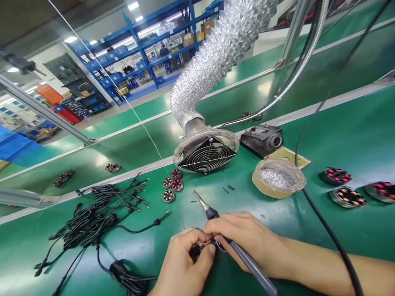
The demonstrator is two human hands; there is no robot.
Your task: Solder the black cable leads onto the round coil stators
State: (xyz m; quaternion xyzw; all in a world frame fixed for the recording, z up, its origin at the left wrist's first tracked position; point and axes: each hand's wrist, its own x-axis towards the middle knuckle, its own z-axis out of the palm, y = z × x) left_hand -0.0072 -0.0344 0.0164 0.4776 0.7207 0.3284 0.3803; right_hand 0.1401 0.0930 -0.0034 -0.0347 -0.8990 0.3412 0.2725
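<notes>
My left hand [182, 261] is closed at the bottom middle, pinching the end of a black cable [195, 251] whose thin coloured wires show between finger and thumb. A soldering iron [253, 265] lies across my right hand [249, 236], its metal tip pointing up and left, away from the wires. The right fingertips meet the left ones at the wire ends. Just under them a round metal rim [221, 246] peeks out, mostly hidden by the fingers. From the left wrist, a black cable leads to a coil [125, 276] on the green bench.
Beyond the hands stands a fume extractor [207, 158] with a silver duct [212, 57]. Right of it are a tub of metal shavings [277, 176] and a black iron holder [262, 139]. Wound motor stators [336, 176] sit right; more [176, 185] near a cable pile [92, 213].
</notes>
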